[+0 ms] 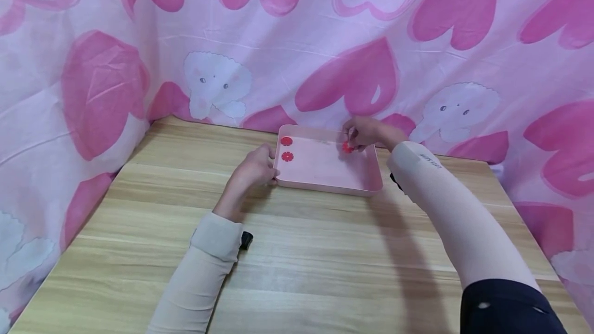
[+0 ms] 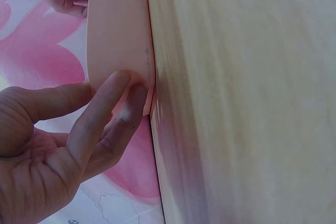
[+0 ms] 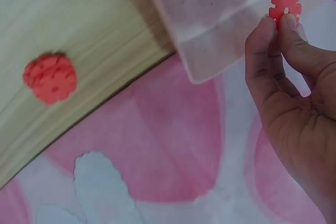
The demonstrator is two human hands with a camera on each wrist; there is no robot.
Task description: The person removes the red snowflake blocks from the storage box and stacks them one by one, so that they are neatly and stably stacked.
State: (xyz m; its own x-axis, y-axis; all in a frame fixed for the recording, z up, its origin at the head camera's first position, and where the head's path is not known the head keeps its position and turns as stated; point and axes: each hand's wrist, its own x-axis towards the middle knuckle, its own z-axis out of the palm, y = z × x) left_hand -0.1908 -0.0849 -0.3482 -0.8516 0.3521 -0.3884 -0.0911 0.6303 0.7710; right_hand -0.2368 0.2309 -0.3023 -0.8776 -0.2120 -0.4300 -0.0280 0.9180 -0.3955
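Note:
A shallow pink tray (image 1: 325, 185) lies on the wooden table. My left hand (image 1: 257, 166) grips its near left corner, thumb at the rim and fingers against the outer wall in the left wrist view. Between thumb and fingertips, my right hand (image 3: 299, 72) pinches a red notched snowflake disc (image 3: 285, 4). This disc is above the right part of the tray. Two more red discs lie inside along the tray's left side, an upper disc (image 1: 286, 141) and a lower disc (image 1: 287, 156) with visible notches.
In the right wrist view, a small pile of red notched discs (image 3: 52, 78) sits on the table beside the tray; my right arm hides it from the head view. A pink heart-patterned cloth (image 1: 269, 66) hangs behind the table (image 1: 301, 262) and along its sides.

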